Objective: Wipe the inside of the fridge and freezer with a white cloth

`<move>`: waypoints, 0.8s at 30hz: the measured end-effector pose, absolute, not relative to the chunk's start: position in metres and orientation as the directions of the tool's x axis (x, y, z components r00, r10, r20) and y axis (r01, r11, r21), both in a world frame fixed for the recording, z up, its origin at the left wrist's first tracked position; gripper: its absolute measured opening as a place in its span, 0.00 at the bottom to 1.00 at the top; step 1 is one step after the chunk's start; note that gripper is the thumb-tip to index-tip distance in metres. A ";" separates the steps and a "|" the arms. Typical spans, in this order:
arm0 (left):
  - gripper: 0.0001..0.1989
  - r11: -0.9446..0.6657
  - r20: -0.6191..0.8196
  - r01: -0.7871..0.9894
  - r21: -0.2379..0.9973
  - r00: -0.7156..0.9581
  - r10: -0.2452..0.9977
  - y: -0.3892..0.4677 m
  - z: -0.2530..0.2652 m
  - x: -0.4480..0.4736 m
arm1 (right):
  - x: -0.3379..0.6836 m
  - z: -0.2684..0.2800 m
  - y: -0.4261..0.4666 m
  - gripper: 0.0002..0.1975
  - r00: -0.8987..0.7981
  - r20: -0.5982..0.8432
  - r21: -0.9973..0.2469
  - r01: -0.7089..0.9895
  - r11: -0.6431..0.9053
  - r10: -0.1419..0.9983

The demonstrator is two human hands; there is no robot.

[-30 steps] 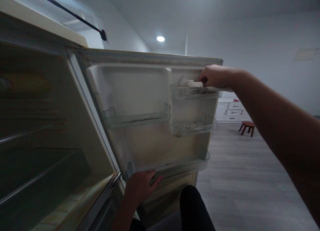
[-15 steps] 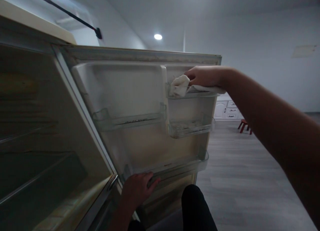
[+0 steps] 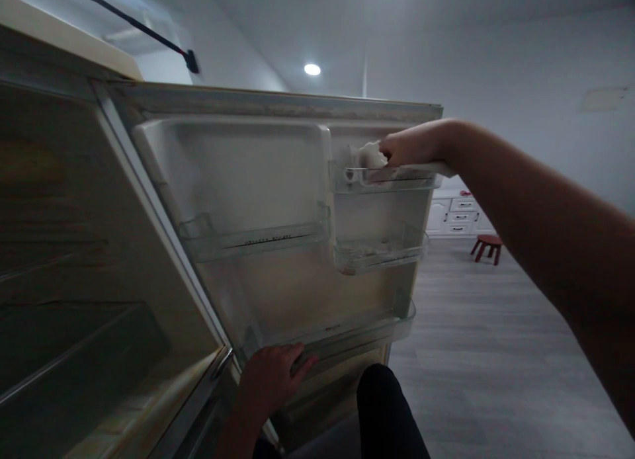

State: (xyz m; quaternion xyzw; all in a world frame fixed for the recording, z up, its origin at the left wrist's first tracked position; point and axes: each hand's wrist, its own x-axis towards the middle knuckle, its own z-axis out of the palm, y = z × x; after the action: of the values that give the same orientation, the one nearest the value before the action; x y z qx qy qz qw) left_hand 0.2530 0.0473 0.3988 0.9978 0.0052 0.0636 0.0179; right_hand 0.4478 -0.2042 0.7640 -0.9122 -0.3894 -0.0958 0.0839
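My right hand (image 3: pixel 404 148) is closed on a crumpled white cloth (image 3: pixel 370 156) inside the clear upper-right shelf (image 3: pixel 342 181) of an open fridge door (image 3: pixel 258 168). Part of the cloth trails out under my wrist, over the shelf's right end. Low on the door, my left hand (image 3: pixel 272 379) rests by the bottom clear shelf (image 3: pixel 362 333), its fingers apart and nothing seen in them. Whether its palm touches the shelf or the door edge, I cannot tell.
The fridge's dark interior (image 3: pixel 74 247) lies open at left. Two more clear shelves, a left one (image 3: pixel 258 241) and a right one (image 3: pixel 381 254), jut from the door. My knee (image 3: pixel 384 399) is below. Behind stand a red stool (image 3: pixel 487 242) and white drawers (image 3: pixel 460 217).
My right hand and the cloth have moved a little to the right along the upper shelf. My left hand stays in nearly the same place.
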 end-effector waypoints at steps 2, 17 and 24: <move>0.28 -0.999 0.113 -0.004 0.053 0.994 0.002 0.054 0.395 0.248 | 0.443 0.766 -0.216 0.09 0.640 0.151 0.040 0.758 -0.651 0.754; 0.29 -0.998 0.144 0.064 0.021 0.987 0.066 0.042 0.393 0.258 | 0.451 0.762 -0.187 0.21 0.370 0.199 0.096 0.914 -0.393 0.908; 0.28 -0.999 0.202 0.050 -0.005 0.978 0.048 0.036 0.390 0.273 | 0.475 0.760 -0.182 0.21 0.445 0.197 0.004 0.891 -0.454 0.874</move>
State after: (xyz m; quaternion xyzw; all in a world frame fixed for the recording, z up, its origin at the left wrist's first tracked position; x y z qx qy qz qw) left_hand 0.2725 0.0359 0.3901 0.9945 0.0245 0.1016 -0.0052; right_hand 0.4754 -0.1823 0.7600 -0.8484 -0.5200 -0.0858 0.0500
